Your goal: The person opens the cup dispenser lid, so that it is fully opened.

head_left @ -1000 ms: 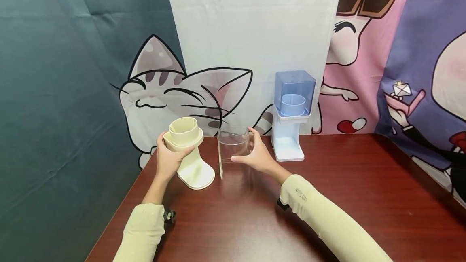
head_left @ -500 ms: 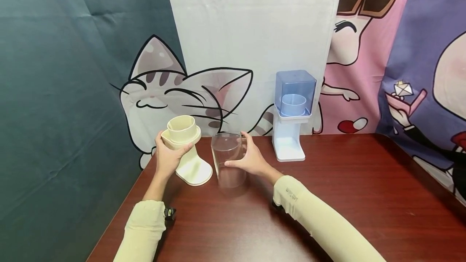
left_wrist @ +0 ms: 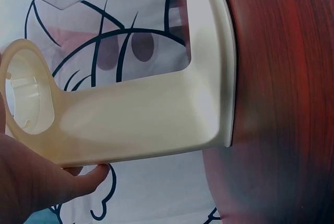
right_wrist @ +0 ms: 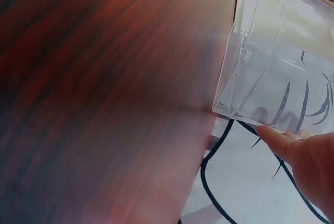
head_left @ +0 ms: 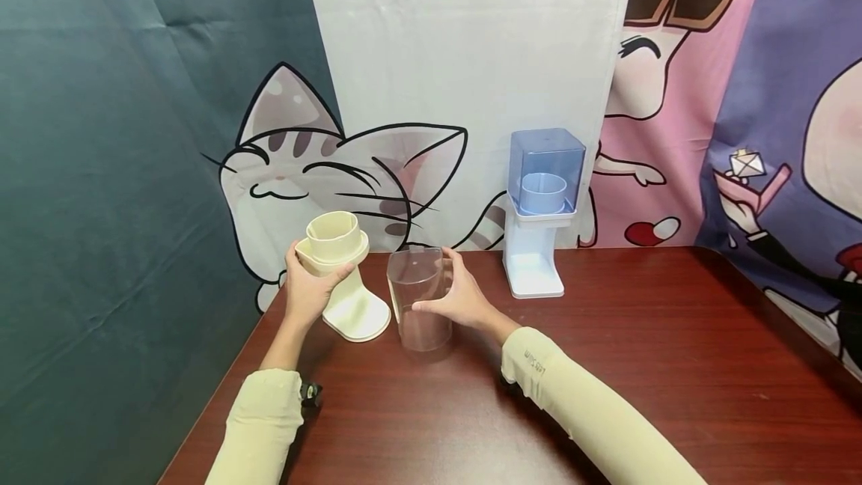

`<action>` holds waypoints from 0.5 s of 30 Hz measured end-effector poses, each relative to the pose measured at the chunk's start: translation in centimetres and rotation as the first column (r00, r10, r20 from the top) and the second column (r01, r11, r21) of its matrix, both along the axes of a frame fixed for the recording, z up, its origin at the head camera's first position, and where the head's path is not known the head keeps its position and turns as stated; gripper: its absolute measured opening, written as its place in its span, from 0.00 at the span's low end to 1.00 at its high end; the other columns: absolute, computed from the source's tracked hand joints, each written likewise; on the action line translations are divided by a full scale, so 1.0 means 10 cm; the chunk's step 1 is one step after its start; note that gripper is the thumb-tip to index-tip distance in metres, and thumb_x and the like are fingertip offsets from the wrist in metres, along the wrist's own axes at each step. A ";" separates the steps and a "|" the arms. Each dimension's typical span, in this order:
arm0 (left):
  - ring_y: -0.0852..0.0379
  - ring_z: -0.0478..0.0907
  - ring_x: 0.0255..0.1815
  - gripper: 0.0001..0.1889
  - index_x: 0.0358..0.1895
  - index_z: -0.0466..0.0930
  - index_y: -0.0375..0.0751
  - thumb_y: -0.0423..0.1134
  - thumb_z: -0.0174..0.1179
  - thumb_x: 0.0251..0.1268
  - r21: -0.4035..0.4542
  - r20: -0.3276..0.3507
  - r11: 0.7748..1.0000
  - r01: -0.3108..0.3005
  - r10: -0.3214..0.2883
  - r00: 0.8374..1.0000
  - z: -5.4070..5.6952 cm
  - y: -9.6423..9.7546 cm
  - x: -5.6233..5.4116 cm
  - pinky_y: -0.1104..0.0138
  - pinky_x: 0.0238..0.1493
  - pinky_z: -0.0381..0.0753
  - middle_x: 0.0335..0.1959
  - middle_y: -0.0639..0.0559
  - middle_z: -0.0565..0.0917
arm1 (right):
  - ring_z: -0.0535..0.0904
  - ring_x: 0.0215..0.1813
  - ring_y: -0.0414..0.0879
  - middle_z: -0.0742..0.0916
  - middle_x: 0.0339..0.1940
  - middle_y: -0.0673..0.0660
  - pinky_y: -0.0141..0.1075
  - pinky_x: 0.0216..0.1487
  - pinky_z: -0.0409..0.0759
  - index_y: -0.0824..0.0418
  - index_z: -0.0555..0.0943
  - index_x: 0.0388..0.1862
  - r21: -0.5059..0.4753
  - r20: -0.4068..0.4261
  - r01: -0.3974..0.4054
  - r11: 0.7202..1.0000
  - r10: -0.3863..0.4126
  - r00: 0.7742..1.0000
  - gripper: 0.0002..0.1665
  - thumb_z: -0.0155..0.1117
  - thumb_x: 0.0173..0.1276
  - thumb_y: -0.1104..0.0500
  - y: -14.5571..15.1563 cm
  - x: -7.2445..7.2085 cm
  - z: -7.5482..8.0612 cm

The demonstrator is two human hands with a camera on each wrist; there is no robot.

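My left hand [head_left: 306,294] grips a cream dispenser stand [head_left: 355,313] around its upper collar, below the open round ring on top. The stand is upright, its foot on the tabletop; in the left wrist view its column [left_wrist: 141,117] and hollow collar show clearly. Just right of it, a clear plastic container [head_left: 424,328] is upright with its open rim up, a small gap from the stand. My right hand [head_left: 465,302] holds this container by its right side, thumb across the front and fingers behind. In the right wrist view the container's bottom end [right_wrist: 235,72] is at the table surface.
A similar white dispenser [head_left: 532,260] with a blue translucent cover [head_left: 547,156] stands at the back right of the brown table [head_left: 640,365]. A cartoon-printed curtain [head_left: 471,43] hangs behind the table's far edge.
The clear container has come down and slightly left, its open rim now turned up to the camera. My left hand and the cream stand have shifted slightly left.
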State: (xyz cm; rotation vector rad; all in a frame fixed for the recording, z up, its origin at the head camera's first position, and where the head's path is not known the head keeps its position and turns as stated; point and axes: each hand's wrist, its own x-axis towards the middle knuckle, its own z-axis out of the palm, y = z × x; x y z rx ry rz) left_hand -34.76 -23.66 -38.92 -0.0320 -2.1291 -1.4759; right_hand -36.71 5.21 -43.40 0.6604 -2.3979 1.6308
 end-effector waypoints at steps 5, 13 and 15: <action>0.45 0.65 0.64 0.56 0.75 0.49 0.42 0.46 0.79 0.46 -0.013 0.014 1.000 0.004 -0.004 1.000 0.01 -0.02 0.03 0.52 0.67 0.60 0.66 0.39 0.67 | 0.76 0.63 0.51 0.75 0.65 0.59 0.48 0.55 0.79 0.59 0.51 0.78 -0.035 0.007 0.016 0.999 -0.016 1.000 0.69 0.86 0.43 0.54 0.00 0.00 -0.01; 0.46 0.67 0.61 0.54 0.74 0.52 0.42 0.46 0.79 0.47 -0.015 -0.005 1.000 0.012 -0.012 1.000 0.00 0.00 0.03 0.53 0.64 0.62 0.63 0.40 0.69 | 0.73 0.67 0.54 0.74 0.68 0.59 0.50 0.57 0.78 0.55 0.51 0.78 -0.049 0.003 0.016 0.999 -0.016 1.000 0.71 0.88 0.40 0.54 -0.02 0.03 -0.03; 0.46 0.67 0.61 0.54 0.74 0.52 0.42 0.47 0.79 0.47 -0.017 -0.001 1.000 0.005 -0.005 1.000 0.00 0.00 0.03 0.53 0.65 0.62 0.63 0.41 0.69 | 0.71 0.68 0.54 0.73 0.69 0.58 0.51 0.57 0.78 0.54 0.50 0.78 -0.041 -0.004 0.009 0.999 -0.010 1.000 0.72 0.88 0.39 0.54 -0.04 0.04 -0.05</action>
